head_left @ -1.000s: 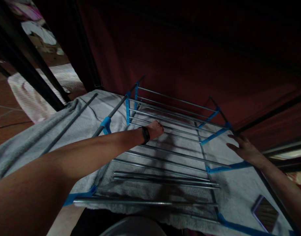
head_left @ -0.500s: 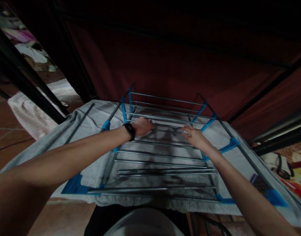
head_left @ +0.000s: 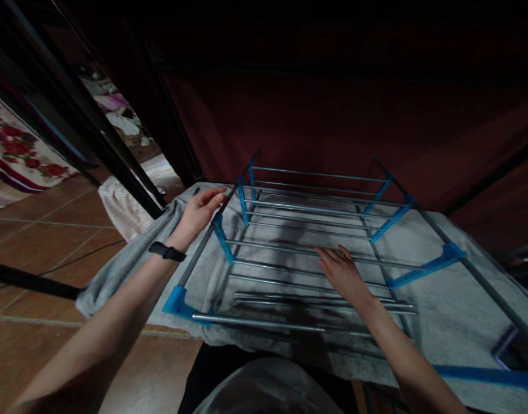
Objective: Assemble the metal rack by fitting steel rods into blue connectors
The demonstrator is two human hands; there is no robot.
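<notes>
A metal drying rack (head_left: pixel 315 253) with grey rods and blue plastic joints stands in front of me. A grey towel (head_left: pixel 444 299) lies spread under its rods and over the side wings. My left hand (head_left: pixel 200 211), with a black band on the wrist, rests open on the towel at the rack's left side rail. Palm down, my right hand (head_left: pixel 340 269) lies flat with fingers spread on the middle rods and the towel beneath.
A dark red curtain (head_left: pixel 324 126) hangs right behind the rack. Black frame bars (head_left: pixel 117 167) slant at the left, with a striped cloth (head_left: pixel 126 207) on the brown tiled floor (head_left: pixel 43 241) behind them. A purple-edged phone (head_left: pixel 507 348) lies on the towel at the right.
My left hand has moved from the middle rods out to the left rail. My right hand has slid back toward me along the rods. The view has turned left.
</notes>
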